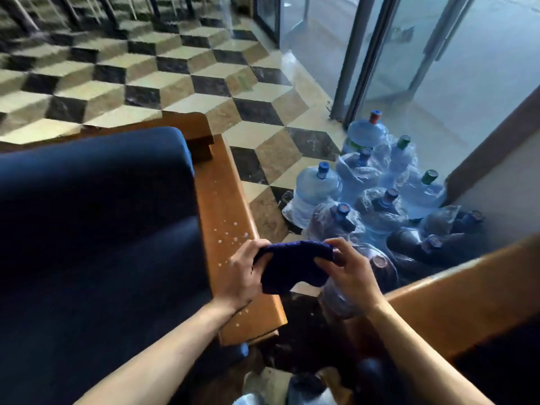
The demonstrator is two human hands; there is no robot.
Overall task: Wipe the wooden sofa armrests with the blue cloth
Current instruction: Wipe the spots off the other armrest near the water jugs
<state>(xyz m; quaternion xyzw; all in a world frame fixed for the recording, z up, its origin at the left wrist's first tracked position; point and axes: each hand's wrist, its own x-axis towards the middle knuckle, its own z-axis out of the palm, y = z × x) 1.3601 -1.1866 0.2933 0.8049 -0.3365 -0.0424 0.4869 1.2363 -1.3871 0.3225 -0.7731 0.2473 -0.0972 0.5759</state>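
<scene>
A dark blue cloth (292, 266) is stretched between both hands, just above the front right edge of a wooden sofa armrest (225, 200). My left hand (242, 273) grips its left end and my right hand (347, 268) pinches its right end. White droplets or specks dot the armrest's top near my left hand. The armrest runs beside a blue sofa cushion (96, 214). A second wooden armrest (455, 299) crosses the lower right.
Several large water bottles (380, 194), some in plastic wrap, crowd the floor between the two armrests. Beyond lies a checkered tile floor (175, 71), with glass doors (380, 54) at the upper right. Dark objects sit on the floor below the cloth.
</scene>
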